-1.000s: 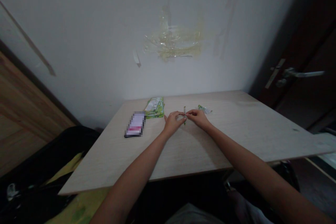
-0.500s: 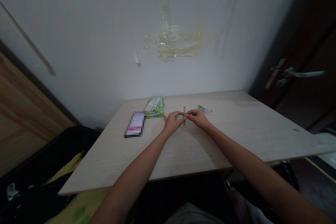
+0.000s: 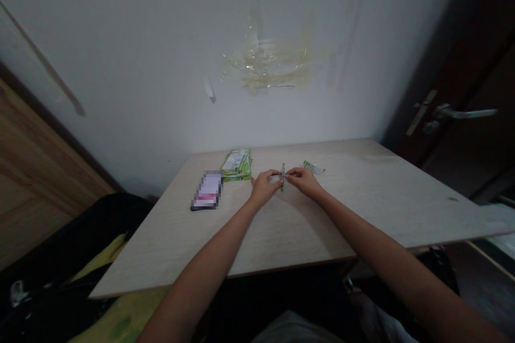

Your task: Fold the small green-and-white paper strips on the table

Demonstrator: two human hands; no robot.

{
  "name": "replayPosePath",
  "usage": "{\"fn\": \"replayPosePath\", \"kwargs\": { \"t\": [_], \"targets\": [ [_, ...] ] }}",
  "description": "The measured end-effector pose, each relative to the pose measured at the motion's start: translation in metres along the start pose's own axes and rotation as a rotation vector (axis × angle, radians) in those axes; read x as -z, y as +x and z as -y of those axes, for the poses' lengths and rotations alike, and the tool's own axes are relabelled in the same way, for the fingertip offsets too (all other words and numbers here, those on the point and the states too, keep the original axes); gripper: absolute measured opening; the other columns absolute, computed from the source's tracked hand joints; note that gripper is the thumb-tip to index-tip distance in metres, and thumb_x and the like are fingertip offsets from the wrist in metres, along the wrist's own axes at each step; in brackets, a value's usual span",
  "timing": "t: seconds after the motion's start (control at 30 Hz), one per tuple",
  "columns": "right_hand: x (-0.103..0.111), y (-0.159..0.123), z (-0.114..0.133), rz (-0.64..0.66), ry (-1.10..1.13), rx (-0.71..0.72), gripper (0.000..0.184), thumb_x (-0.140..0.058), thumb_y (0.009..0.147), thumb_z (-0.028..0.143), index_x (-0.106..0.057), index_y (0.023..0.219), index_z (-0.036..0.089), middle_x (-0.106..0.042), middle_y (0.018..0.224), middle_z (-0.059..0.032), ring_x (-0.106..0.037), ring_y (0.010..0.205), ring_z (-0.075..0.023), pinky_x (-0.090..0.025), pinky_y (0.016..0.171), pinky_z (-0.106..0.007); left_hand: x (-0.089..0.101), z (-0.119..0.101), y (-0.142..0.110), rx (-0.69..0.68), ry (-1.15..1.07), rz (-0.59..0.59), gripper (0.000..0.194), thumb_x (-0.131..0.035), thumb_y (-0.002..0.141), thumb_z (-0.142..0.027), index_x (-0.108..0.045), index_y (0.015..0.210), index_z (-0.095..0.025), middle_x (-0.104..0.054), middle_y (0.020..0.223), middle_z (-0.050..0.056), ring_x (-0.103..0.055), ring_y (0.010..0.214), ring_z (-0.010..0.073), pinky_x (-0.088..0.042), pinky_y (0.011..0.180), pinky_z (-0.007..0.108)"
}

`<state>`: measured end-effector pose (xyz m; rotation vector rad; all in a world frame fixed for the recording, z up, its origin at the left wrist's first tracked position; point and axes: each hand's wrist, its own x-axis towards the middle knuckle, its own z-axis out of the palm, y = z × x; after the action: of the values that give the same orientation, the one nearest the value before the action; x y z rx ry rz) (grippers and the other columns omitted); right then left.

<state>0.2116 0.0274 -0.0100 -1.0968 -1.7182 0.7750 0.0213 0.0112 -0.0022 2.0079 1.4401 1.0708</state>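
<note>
A narrow green-and-white packet [image 3: 283, 169], seen almost edge-on, stands between my two hands above the middle of the table. My left hand [image 3: 265, 186] pinches its left side with thumb and forefinger. From the right, the fingertips of my right hand [image 3: 303, 179] press together on the same packet. Just behind my right hand lies a crumpled or folded green-and-white packet [image 3: 314, 167]. A stack of flat green-and-white packets [image 3: 236, 164] rests to the left of my left hand. The print on the packets is too small to read.
A phone [image 3: 207, 191] with a blurred-out screen lies left of my left forearm. The pale wooden table [image 3: 362, 209] meets a wall [image 3: 169, 91] marked with old clear tape [image 3: 273, 67]. A dark door with a metal handle [image 3: 466, 113] stands at right.
The packet between my fingers has turned slightly, so more of its pale side shows. Both hands stay in nearly the same place.
</note>
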Motion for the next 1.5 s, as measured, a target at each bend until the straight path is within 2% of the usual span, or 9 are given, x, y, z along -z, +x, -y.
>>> {"fn": "replayPosePath", "kwargs": {
  "t": [0.1,0.3,0.57,0.83,1.07,1.27,1.5],
  "targets": [
    [0.0001,-0.0004,0.0007,-0.005,0.000,0.005,0.019,-0.068,0.077,0.031,-0.077,0.084,0.016,-0.077,0.086,-0.0093,-0.070,0.083,-0.0223,-0.053,0.084,-0.035,0.0011,-0.0002,0.0011,-0.008,-0.024,-0.008,0.029,-0.072,0.078,-0.031,-0.075,0.106,-0.025,-0.074,0.118,0.006,-0.060,0.123,0.0294,-0.020,0.119,0.059],
    [-0.0001,0.0000,-0.0004,-0.027,0.020,-0.018,0.018,-0.067,0.077,0.031,-0.075,0.083,0.016,-0.077,0.086,-0.0095,-0.071,0.082,-0.0230,-0.055,0.081,-0.036,0.0035,-0.0001,0.0018,0.002,-0.070,-0.013,0.031,-0.074,0.075,-0.028,-0.076,0.105,-0.024,-0.075,0.115,0.007,-0.061,0.121,0.0305,-0.035,0.113,0.052],
    [0.0015,0.0008,0.0005,-0.079,0.056,-0.034,0.015,-0.066,0.073,0.027,-0.072,0.082,0.016,-0.076,0.086,-0.0088,-0.071,0.082,-0.0227,-0.056,0.081,-0.037,0.0020,0.0066,0.0052,-0.006,-0.139,-0.019,0.032,-0.073,0.071,-0.022,-0.074,0.103,-0.024,-0.075,0.112,0.005,-0.063,0.116,0.0277,-0.045,0.105,0.046],
    [0.0010,0.0002,0.0027,-0.109,0.035,-0.016,0.016,-0.066,0.068,0.026,-0.071,0.081,0.017,-0.076,0.084,-0.0080,-0.070,0.079,-0.0222,-0.055,0.078,-0.037,0.0019,0.0038,0.0047,0.005,-0.153,-0.031,0.025,-0.069,0.074,-0.023,-0.073,0.098,-0.023,-0.075,0.107,0.004,-0.065,0.112,0.0257,-0.046,0.103,0.043],
    [0.0007,-0.0007,0.0048,-0.112,-0.006,0.013,0.016,-0.065,0.068,0.026,-0.071,0.081,0.017,-0.075,0.082,-0.0071,-0.068,0.079,-0.0218,-0.054,0.078,-0.036,0.0045,-0.0021,0.0043,0.053,-0.143,-0.026,0.019,-0.067,0.076,-0.025,-0.073,0.094,-0.022,-0.076,0.103,0.004,-0.065,0.110,0.0249,-0.046,0.102,0.042],
    [0.0021,-0.0010,0.0031,-0.153,-0.043,0.031,0.015,-0.063,0.070,0.024,-0.070,0.081,0.017,-0.073,0.079,-0.0060,-0.066,0.078,-0.0208,-0.052,0.077,-0.034,0.0047,-0.0018,0.0036,0.041,-0.156,-0.011,0.021,-0.067,0.075,-0.023,-0.073,0.095,-0.021,-0.076,0.102,0.003,-0.065,0.108,0.0244,-0.047,0.102,0.043],
    [0.0005,0.0006,-0.0019,-0.100,0.022,-0.009,0.020,-0.064,0.072,0.027,-0.072,0.086,0.016,-0.074,0.080,-0.0072,-0.067,0.077,-0.0207,-0.052,0.076,-0.033,0.0070,-0.0024,0.0030,0.025,-0.194,0.000,0.019,-0.069,0.076,-0.022,-0.073,0.095,-0.020,-0.076,0.106,0.005,-0.065,0.111,0.0251,-0.045,0.105,0.045]
  ]
}}
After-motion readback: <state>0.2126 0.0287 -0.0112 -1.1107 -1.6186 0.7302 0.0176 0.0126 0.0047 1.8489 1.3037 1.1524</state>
